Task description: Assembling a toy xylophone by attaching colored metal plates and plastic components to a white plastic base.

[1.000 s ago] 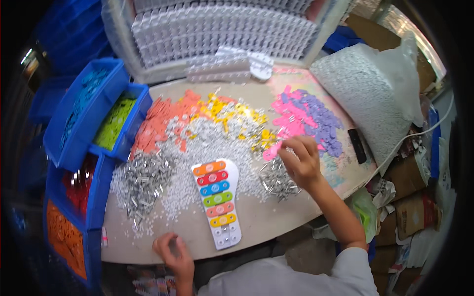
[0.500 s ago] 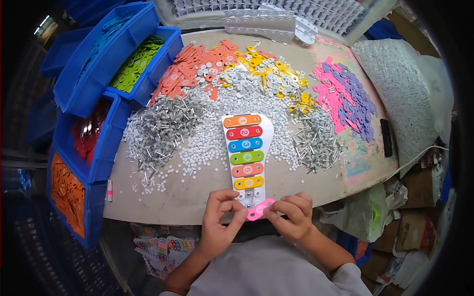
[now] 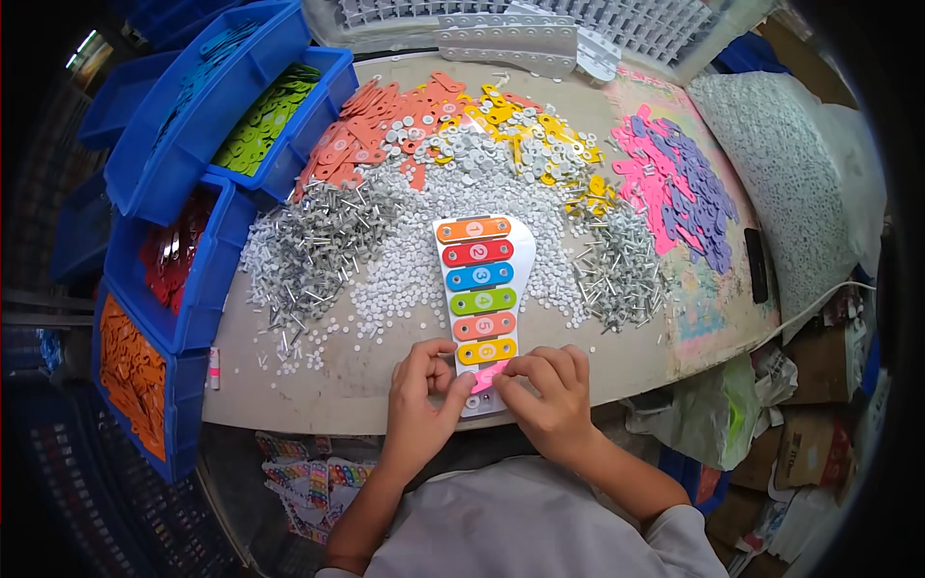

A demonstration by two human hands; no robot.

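A toy xylophone lies upright before me near the table's front edge, its white tapered base (image 3: 523,252) carrying several coloured bars, from an orange bar (image 3: 473,229) at the far end to a yellow bar (image 3: 487,351) nearest me. Just below the yellow one, a pink bar (image 3: 488,376) lies across the base, slightly tilted. My left hand (image 3: 420,405) has thumb and fingers closed at its left end. At the other end, my right hand (image 3: 552,397) pinches it, partly covering it. Below the bar, a white washer (image 3: 472,403) shows on the base.
White washers (image 3: 405,279) spread around the base, with metal pins (image 3: 323,241) heaped left and more pins (image 3: 621,279) right. Salmon bars (image 3: 352,135), yellow, pink and purple bars (image 3: 699,207) lie farther back. Blue bins (image 3: 220,289) of bars line the left; a full bag (image 3: 780,173) stands right.
Both hands have moved the pink bar away from me, from the base's near end to just below the yellow bar. It now lies more level across the base.
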